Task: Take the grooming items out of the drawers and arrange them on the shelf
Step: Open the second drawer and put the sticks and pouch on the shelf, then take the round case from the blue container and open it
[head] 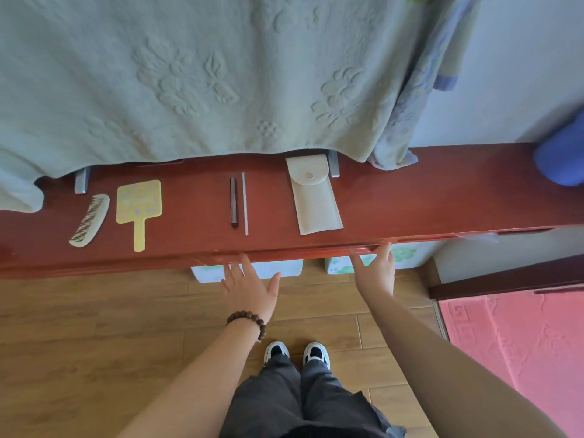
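On the red-brown wooden shelf [395, 197] lie a pale comb [90, 221], a yellow hand mirror [138, 207], a dark pen-like stick [233, 202], a thin white stick [245, 203] and a cream snap pouch [316, 197]. My left hand [249, 287], with a bead bracelet on the wrist, is spread open just under the shelf's front edge. My right hand [374, 268] is open too, its fingertips touching the underside of that edge. Both hands hold nothing. The drawers are hidden beneath the shelf.
A pale green embossed cloth [221, 74] hangs over the back of the shelf. A blue roll [561, 153] sits at the shelf's right end. Light boxes [284, 268] stand below the shelf on the wooden floor. A pink mat [521, 343] lies at right.
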Demonstrator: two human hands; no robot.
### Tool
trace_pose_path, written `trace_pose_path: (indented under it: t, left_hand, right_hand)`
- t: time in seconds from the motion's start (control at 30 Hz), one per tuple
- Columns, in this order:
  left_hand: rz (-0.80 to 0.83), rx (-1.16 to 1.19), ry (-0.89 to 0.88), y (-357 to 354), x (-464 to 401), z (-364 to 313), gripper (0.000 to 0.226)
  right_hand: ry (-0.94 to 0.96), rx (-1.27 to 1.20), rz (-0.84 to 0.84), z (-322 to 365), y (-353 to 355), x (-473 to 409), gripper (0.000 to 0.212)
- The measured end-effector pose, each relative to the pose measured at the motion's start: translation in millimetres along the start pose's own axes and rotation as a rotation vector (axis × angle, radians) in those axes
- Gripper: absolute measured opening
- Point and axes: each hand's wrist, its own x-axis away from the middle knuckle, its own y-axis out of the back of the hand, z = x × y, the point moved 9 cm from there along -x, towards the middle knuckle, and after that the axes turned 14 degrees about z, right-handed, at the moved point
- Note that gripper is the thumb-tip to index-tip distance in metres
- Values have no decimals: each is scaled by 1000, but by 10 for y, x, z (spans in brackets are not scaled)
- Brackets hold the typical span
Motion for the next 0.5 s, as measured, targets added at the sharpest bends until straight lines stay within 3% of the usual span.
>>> trace_pose_path:
  t: [0.3, 0.5]
  left_hand:
    - [-113, -53, -556, 239, 466, -1255, 66]
    - [-101, -118, -762, 259, 514, -2209, 74]
  right_hand:
    - [42, 30, -82, -18, 557, 352, 65]
    - [25, 47, -235, -158, 1293, 514, 59]
